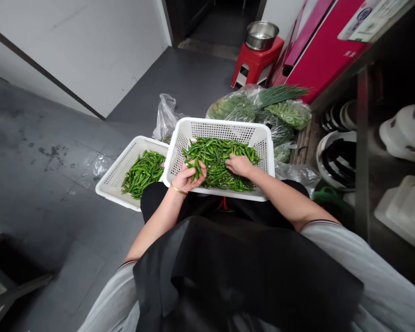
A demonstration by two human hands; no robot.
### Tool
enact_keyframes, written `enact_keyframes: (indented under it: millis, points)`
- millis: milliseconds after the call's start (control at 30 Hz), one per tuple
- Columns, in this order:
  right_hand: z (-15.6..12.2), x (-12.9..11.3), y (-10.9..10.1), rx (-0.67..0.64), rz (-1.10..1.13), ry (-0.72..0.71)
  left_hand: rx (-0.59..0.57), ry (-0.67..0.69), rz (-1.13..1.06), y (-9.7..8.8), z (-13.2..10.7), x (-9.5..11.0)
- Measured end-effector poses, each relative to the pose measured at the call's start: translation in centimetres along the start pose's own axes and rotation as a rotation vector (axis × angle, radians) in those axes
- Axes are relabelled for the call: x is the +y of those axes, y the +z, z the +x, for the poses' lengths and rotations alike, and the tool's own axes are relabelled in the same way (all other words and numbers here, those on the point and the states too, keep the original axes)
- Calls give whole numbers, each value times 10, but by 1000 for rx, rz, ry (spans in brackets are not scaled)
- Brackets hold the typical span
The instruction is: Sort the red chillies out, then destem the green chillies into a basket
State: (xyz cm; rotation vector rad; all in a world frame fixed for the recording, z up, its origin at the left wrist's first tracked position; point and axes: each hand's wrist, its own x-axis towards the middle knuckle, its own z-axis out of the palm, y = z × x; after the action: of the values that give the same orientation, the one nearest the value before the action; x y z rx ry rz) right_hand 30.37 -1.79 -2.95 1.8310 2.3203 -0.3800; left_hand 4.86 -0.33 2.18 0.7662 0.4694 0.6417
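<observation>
A white perforated basket [221,122] rests on my lap, with many green chili peppers [212,150] spread over its bottom. My left hand [190,177], a bracelet at its wrist, is closed around a few green chili peppers [197,168] above the basket's left side. Down among the peppers, my right hand [240,165] has its fingers curled together; whatever they pinch is hidden. On the floor to the left stands a second white basket [112,182], partly under the first one's edge, holding a pile of green chili peppers [143,173].
Plastic bags of greens [235,108] and a bundle of thin green stalks [280,94] lie beyond the basket. A metal pot [262,36] sits on a red stool [257,57]. Shelving with stacked dishes [337,159] lines the right. A crumpled clear bag [166,117] lies behind.
</observation>
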Motion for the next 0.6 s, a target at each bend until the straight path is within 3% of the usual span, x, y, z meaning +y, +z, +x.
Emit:
enact_keyframes:
  millis: [133,233,300,467,600]
  points:
    - [0,12,-33,213,592,91,68,-74,60,3,9,-6]
    - [-4,7,-47,180,1132,133,189,-135,145,9,23,-12]
    - [-6,-6,-48,128,1374,148,258,-165,205,14,31,-18]
    - [-8,-45,-39,99,1621,205,266,-276,199,23,34,-30]
    - [-13,-56,-35,136,1692,207,317,-259,201,21,28,-32]
